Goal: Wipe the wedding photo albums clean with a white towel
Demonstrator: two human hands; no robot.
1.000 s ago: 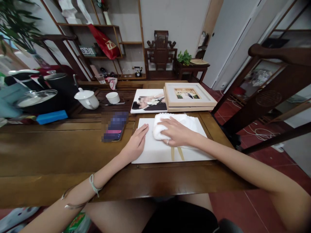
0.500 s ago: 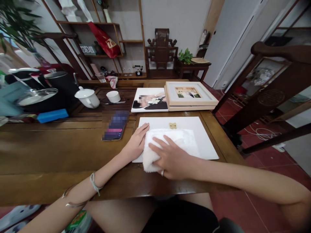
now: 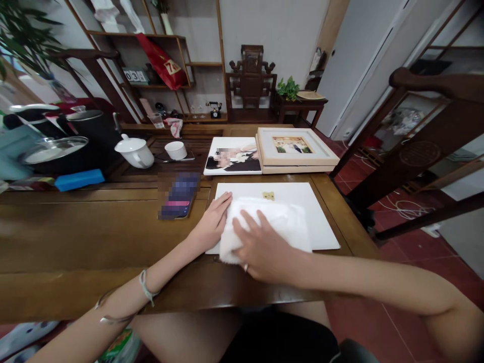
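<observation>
A white rectangular panel [image 3: 321,232] lies flat on the wooden table, with a small gold-coloured metal fitting [image 3: 268,195] near its far edge. My left hand [image 3: 215,217] rests flat along the panel's left edge, fingers stretched out and holding nothing. Over the middle and near part of the panel is a folded, fluffy white cloth [image 3: 291,222]. My right hand [image 3: 260,247] presses down on this cloth with its fingers spread across it, slightly blurred. The cloth hides much of the panel under it and hangs a little past the near edge.
Beyond the panel lie a photo print [image 3: 234,156] and a framed photo [image 3: 298,146] on a stack. Left of the panel is a phone [image 3: 179,196]. Further left are a white cup [image 3: 176,150], a lidded bowl [image 3: 134,151] and a blue box [image 3: 80,180]. A wooden chair [image 3: 416,151] stands at right.
My right hand and the cloth under it have shifted slightly, the cloth's near-left corner moving away from me. My left hand stays in place on the panel's edge.
</observation>
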